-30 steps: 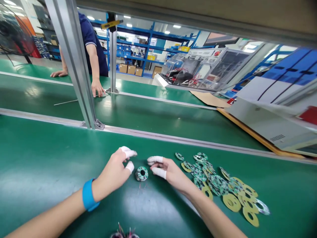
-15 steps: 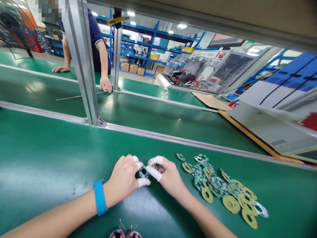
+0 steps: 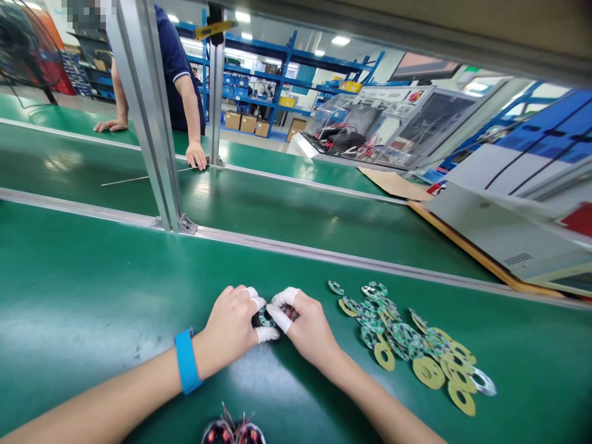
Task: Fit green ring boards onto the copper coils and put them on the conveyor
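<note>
White finger cots cover some fingertips on both hands. My left hand (image 3: 234, 322), with a blue wristband (image 3: 187, 362), is curled round a small dark round part. On that part sits a green ring-shaped circuit board (image 3: 265, 317). Thumb and forefinger of my right hand (image 3: 309, 322) pinch at the board's right edge; their tips hide where they touch it. To the right lies a loose pile of ring-shaped circuit boards (image 3: 403, 335), some green side up, others showing a yellowish face. Two round wound coils (image 3: 219, 433) with thin wires stand at the bottom edge, partly cut off.
A metal rail (image 3: 277, 247) runs across the green worktop (image 3: 92, 271), with an aluminium post (image 3: 147, 117) rising from it. Across the bench a person's hand (image 3: 196, 155) rests beside a thin rod (image 3: 124, 180). A pale metal cabinet (image 3: 504, 222) stands at the right.
The view has shifted slightly. My right thumb and forefinger sit a little further over the ring-shaped board, covering more of it. My left hand keeps its hold.
</note>
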Available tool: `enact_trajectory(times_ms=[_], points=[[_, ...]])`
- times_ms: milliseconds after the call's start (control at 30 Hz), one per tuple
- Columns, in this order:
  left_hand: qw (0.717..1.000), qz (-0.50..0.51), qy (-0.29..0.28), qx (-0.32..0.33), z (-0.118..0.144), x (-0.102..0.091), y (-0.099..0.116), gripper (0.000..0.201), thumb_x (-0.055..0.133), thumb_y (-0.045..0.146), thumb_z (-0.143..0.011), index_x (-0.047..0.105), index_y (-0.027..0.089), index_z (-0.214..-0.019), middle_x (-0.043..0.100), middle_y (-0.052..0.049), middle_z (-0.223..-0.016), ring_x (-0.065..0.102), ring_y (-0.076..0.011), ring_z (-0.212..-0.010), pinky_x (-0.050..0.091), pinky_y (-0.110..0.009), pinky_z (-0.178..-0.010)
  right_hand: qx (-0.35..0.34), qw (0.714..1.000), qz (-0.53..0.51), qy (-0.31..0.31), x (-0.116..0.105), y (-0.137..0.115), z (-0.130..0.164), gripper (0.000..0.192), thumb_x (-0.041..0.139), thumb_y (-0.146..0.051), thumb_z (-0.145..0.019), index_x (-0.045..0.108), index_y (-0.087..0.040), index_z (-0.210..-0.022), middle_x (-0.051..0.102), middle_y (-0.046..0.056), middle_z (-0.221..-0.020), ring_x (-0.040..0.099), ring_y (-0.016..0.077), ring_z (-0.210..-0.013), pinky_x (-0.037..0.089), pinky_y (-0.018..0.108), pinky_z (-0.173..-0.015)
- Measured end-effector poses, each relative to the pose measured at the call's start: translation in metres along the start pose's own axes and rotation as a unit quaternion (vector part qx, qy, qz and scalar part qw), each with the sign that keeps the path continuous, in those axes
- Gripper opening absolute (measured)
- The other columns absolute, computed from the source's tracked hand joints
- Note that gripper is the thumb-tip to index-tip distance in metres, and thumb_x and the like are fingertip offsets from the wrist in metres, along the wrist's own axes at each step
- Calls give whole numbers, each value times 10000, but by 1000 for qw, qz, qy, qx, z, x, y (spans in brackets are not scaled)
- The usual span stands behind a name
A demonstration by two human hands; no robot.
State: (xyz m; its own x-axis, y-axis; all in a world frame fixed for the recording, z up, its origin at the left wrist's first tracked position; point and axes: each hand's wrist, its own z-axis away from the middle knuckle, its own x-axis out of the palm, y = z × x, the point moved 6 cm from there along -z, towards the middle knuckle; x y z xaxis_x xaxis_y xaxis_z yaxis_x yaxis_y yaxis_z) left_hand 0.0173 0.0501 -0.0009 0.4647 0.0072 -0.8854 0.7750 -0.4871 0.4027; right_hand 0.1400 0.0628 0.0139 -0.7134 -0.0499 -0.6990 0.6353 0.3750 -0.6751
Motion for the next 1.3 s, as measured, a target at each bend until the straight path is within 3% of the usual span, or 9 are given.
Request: enact_trajectory(times_ms=[100,267,467,633,767,900,1000,1200,1300], points=[[1000,12,-5,-9,2,3,-2,421,721,525,-662,653,173,-883,645,-50,-852,572,-232,-809,416,-347,-708,18,999,-32,-31,-18,-4,2,151,590,-226,-769,622,-184,-628,591,2,-595,513,139,-564,411,241,-544],[998,50,-13,-20,4,3,1,396,756,474,-640,667,179,-888,658,-53,-883,585,-234,-836,441,-344,-747,-47,922,-63,-378,0,-38,37,149,658,-150,-697,706,-219,-820,625,-20,-670,541,123,-562,406,199,-525],[989,106,24,-96,-77,-26,-52,211,678,375,-735,687,174,-800,656,-31,-784,594,-176,-738,434,-247,-666,-164,877,-64,-448,36,-63,62,284,607,-159,-753,678,-291,-994,649,23,-957,604,166,-828,447,215,-724],[970,83,107,-203,-147,-50,-129,254,616,324,-789,664,83,-854,662,-139,-851,596,-245,-839,430,-304,-735,-136,903,-106,-394,36,-53,49,170,656,-176,-728,696,-241,-880,643,11,-808,573,152,-745,437,203,-675],[962,85,121,-230,-146,-47,-147,289,639,297,-756,637,86,-954,651,-155,-951,565,-286,-985,420,-331,-832,-48,969,-64,-232,16,-18,23,269,720,-154,-619,669,-216,-875,610,11,-822,553,169,-766,443,238,-672],[971,91,120,-187,-105,-40,-116,490,619,245,-748,507,82,-1195,511,-184,-1246,424,-302,-1202,333,-388,-999,74,988,-97,-94,8,24,10,285,670,-145,-621,655,-196,-901,584,32,-839,551,161,-702,481,251,-584],[985,125,39,-115,-60,-22,-72,530,709,171,-615,562,128,-1122,594,-107,-1140,549,-225,-1062,412,-309,-950,133,974,-180,-43,13,40,8,315,675,-180,-599,635,-182,-911,588,30,-794,576,174,-705,515,276,-579],[981,183,-22,-58,-10,4,-19,802,809,360,-542,467,100,-1220,564,-161,-1125,522,-302,-1062,443,-450,-895,198,911,-340,-121,33,44,12,254,668,-287,-627,571,-156,-823,598,1,-665,574,138,-566,516,304,-575],[975,212,-35,-64,-15,4,-20,678,760,234,-625,473,119,-1228,608,-114,-1050,568,-250,-983,463,-396,-872,180,950,-242,-81,20,51,9,207,632,-266,-652,553,-161,-812,558,-4,-651,547,142,-560,506,298,-527]])
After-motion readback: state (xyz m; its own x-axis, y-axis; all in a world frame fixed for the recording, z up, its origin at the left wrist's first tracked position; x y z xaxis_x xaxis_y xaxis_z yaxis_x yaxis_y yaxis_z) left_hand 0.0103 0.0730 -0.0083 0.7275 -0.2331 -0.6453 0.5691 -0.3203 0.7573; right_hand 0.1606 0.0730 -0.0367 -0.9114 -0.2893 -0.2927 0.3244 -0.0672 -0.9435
